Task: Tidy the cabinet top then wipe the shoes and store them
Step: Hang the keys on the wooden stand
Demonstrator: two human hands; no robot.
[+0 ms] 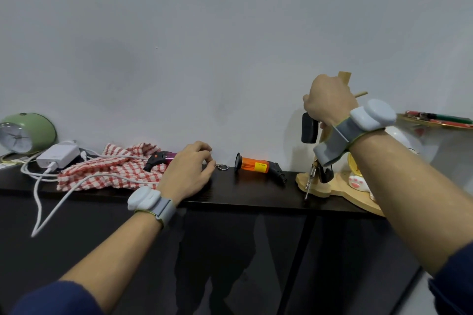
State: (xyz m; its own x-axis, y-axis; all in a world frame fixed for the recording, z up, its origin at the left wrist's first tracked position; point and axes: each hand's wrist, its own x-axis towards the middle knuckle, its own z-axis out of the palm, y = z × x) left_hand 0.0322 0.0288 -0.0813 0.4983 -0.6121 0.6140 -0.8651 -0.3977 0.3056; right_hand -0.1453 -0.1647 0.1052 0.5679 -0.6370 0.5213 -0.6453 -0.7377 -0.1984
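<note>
Two forearms in dark blue sleeves (51, 299) reach toward the cabinet top (256, 194); we judge the tidying stage under way, with the shoes nowhere in view. At the near edge the left hand (188, 171) rests with its fingers curled, fingertips at a small key ring (223, 167) just to its right; whether they pinch the ring's chain or merely touch it we cannot tell, though the pose suggests the ring is next to be gathered. Left of that hand a red checked cloth (107, 169) lies rumpled with a purple lighter (163, 157) on it; a white cable (43, 202) trails across it from a white charger (57, 156) and drops off the near edge. An orange lighter (256, 166) lies on its side to the right of the ring. Farther right the right hand (329, 100) is raised and closed round the top of a black key fob (309, 131), which dangles below the fingers beside the post of a wooden key stand (332, 190); we take it the fob is being hung there, where other keys (311, 181) hang lower down. A cat figurine (361, 181) stands on the stand's base; a green alarm clock (23, 133) sits far left against the plain wall (230, 33).
</note>
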